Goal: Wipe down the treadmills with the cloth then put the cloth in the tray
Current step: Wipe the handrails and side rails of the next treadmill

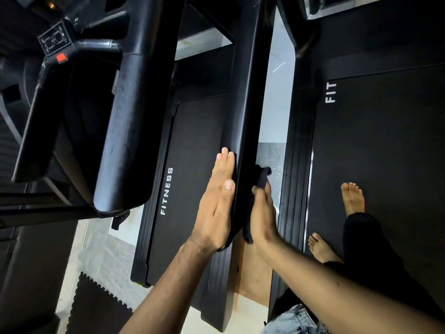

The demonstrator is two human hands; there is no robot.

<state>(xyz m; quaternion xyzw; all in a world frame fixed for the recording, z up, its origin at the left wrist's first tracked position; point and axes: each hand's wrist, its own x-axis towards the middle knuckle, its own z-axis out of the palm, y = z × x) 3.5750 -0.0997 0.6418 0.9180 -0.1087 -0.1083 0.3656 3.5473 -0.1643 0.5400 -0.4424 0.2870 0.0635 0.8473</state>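
Note:
A black treadmill handrail (248, 97) runs from the top of the view down to the middle. My left hand (218, 203) lies flat with straight fingers against its left side. On the rail's right side, my right hand (262, 213) grips a dark cloth (261, 177), which bunches above my fingers and presses on the rail. Below lies the left treadmill's belt (192, 165), printed FITNESS. A second treadmill's belt (385, 153) lies to the right. No tray is in view.
The left treadmill's console arm (127, 121) with a red button (61, 58) fills the upper left. Bare feet (352, 198) of a person stand on the right belt. Black puzzle floor mats (96, 304) lie at the lower left. A strip of pale floor (279, 92) separates the two machines.

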